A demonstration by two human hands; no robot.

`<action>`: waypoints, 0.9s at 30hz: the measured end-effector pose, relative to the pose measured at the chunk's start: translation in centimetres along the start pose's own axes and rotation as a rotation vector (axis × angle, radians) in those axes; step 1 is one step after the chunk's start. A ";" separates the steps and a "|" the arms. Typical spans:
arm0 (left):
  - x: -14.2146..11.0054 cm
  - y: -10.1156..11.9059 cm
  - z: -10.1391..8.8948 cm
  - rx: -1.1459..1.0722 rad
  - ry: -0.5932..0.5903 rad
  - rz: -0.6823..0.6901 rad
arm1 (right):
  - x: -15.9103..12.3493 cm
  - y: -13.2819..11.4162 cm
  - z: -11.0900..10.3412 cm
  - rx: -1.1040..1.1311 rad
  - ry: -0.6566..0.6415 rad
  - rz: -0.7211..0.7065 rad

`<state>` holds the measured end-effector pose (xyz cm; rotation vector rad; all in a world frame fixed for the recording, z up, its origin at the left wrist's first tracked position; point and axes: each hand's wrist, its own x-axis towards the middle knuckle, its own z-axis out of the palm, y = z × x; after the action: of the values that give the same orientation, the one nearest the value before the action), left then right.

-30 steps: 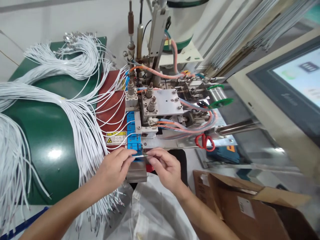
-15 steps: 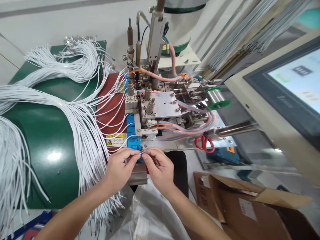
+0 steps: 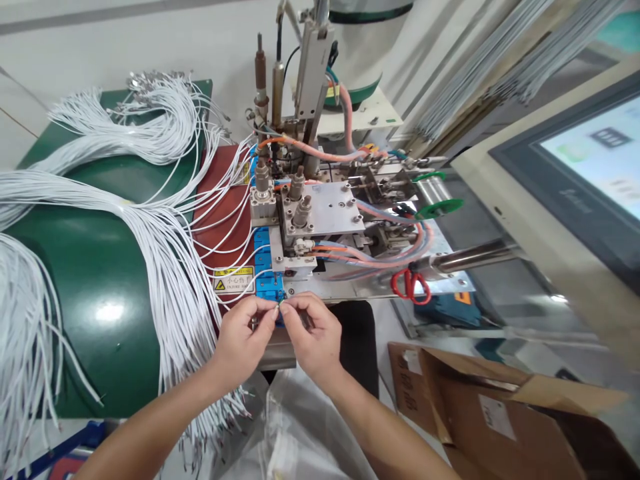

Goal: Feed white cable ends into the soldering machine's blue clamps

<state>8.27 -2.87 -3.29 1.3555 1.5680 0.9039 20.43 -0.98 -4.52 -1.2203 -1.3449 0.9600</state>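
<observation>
My left hand (image 3: 246, 337) is closed in a pinch on the end of a white cable (image 3: 227, 304), which runs in from the left. Thumb and forefinger of my right hand (image 3: 313, 337) meet the left fingertips and pinch the thin wire end (image 3: 281, 303) there. The fingers mostly hide the small conductors. Just beyond the fingertips is a blue fixture block (image 3: 267, 285) along the machine's edge, with other white cables seated in it. A large bundle of white cables (image 3: 155, 267) drapes beside my left forearm.
A metal machine (image 3: 325, 210) with hoses stands ahead. Red-handled scissors (image 3: 411, 287) and a green-flanged wire spool (image 3: 434, 197) are on its right side. A screen (image 3: 595, 147) juts in at right. Cardboard boxes (image 3: 500, 413) stand below it. A green table (image 3: 100, 280) carries cable bundles.
Both hands have shifted slightly, the right one a little to the left, and the fingertips are still pinched together at the cable end. The camera view has moved slightly.
</observation>
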 end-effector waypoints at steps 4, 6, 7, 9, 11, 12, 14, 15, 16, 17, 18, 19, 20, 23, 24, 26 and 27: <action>-0.1 -0.4 0.0 0.017 0.000 0.008 | 0.7 -0.2 -0.2 -0.020 -0.077 -0.053; 0.1 -0.1 -0.6 0.046 -0.045 0.019 | 1.5 -0.4 -1.1 -0.045 -0.197 -0.090; 0.3 0.2 -1.0 0.071 -0.086 0.027 | 2.0 -0.5 -1.7 -0.068 -0.273 -0.102; 0.7 0.9 -1.7 0.144 -0.214 0.045 | 2.9 -0.7 -2.7 -0.130 -0.465 -0.133; 1.0 1.3 -2.2 0.210 -0.327 0.056 | 3.3 -0.8 -3.2 -0.171 -0.612 -0.175; 1.0 1.4 -2.2 0.219 -0.336 0.058 | 3.3 -0.9 -3.2 -0.170 -0.616 -0.178; 0.9 1.2 -1.9 0.181 -0.253 0.046 | 2.7 -0.8 -2.7 -0.131 -0.472 -0.131; 0.8 1.0 -1.5 0.144 -0.183 0.039 | 2.3 -0.6 -2.3 -0.099 -0.360 -0.086; 0.7 0.7 -1.2 0.104 -0.119 0.035 | 1.8 -0.5 -1.9 -0.067 -0.264 -0.047; 0.6 0.4 -0.9 0.070 -0.073 0.032 | 1.4 -0.3 -1.5 -0.040 -0.202 -0.025; 0.5 0.1 -0.6 0.044 -0.044 0.031 | 1.0 -0.1 -1.2 -0.017 -0.168 -0.016; 0.4 -0.1 -0.4 0.026 -0.031 0.031 | 0.7 0.1 -1.0 0.001 -0.155 -0.012; 0.3 -0.3 -0.2 0.013 -0.025 0.031 | 0.5 0.3 -0.9 0.015 -0.155 -0.008; 0.4 -0.4 -0.2 0.000 -0.033 0.023 | 0.6 0.7 -1.1 0.060 -0.161 0.039; 0.5 -0.4 -0.2 -0.001 -0.033 0.023 | 0.7 0.7 -1.3 0.079 -0.162 0.066; 0.6 -0.4 -0.2 0.002 -0.032 0.024 | 1.0 0.8 -1.5 0.106 -0.162 0.116; 0.7 -0.4 -0.2 0.001 -0.031 0.024 | 1.1 0.8 -1.5 0.109 -0.163 0.132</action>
<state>7.90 -2.29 -3.69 1.3858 1.5316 0.8923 22.07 0.07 -4.89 -1.1791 -1.3317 1.2327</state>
